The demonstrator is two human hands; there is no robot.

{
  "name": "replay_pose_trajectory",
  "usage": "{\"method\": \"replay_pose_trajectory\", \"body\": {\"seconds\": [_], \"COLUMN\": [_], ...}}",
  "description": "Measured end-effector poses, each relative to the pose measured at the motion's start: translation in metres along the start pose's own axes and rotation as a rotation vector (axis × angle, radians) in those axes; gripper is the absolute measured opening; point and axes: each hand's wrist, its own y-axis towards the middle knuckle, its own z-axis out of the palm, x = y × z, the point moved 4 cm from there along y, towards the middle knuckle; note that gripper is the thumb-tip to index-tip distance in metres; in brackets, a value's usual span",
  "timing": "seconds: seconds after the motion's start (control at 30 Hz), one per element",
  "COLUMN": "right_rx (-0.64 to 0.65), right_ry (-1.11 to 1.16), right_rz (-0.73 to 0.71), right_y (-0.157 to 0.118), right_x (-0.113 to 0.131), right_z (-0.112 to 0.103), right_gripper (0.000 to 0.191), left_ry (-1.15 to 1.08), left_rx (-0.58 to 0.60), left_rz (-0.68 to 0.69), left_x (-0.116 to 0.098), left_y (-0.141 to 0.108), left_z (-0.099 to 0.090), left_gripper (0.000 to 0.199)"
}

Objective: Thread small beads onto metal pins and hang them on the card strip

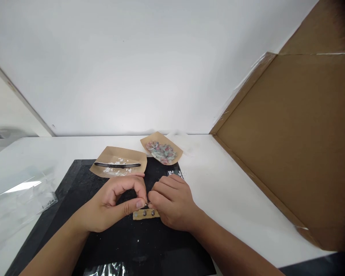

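Note:
My left hand (pixel 122 197) is closed in a pinch, thumb against forefinger, around a tiny item too small to name. Close beside it, my right hand (pixel 171 201) is closed as well, its thumb and forefinger meeting the left fingertips; what it grips is mostly hidden. Just below the fingertips lies a tan strip (pixel 140 215) with small shiny metal pieces (pixel 144 212) on it. My right hand covers the strip's right end. Both hands are over a black mat (pixel 112 245).
Behind my left hand, a brown paper tray (pixel 103 155) holds white bits and black tweezers (pixel 117 165). Another paper tray (pixel 145 141) contains small plastic packets (pixel 162 151). Clear plastic bags (pixel 20 207) lie at left. A cardboard panel (pixel 290 145) stands along the right side.

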Motion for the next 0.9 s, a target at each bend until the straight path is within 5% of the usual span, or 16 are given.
{"method": "replay_pose_trajectory", "body": {"seconds": [0.43,0.77,0.9], "right_rx": [-0.056,-0.066,-0.089], "right_ry": [-0.003,0.236,0.404], "right_rz": [0.002,0.062,0.143], "right_y": [0.000,-0.002,0.002], "right_x": [-0.006,-0.011,-0.014], "right_z": [-0.003,0.002,0.001], "right_gripper": [0.021,0.021,0.023], "left_ry": [-0.222,-0.249,-0.206], "left_rx": [0.032,-0.152,-0.319], "left_rz": [-0.183,-0.133,-0.142], "left_x": [0.012,0.016,0.024], "left_y": [-0.002,0.003,0.004], "left_z": [0.008,-0.006,-0.013], "left_gripper": [0.025,0.027,0.032]}}
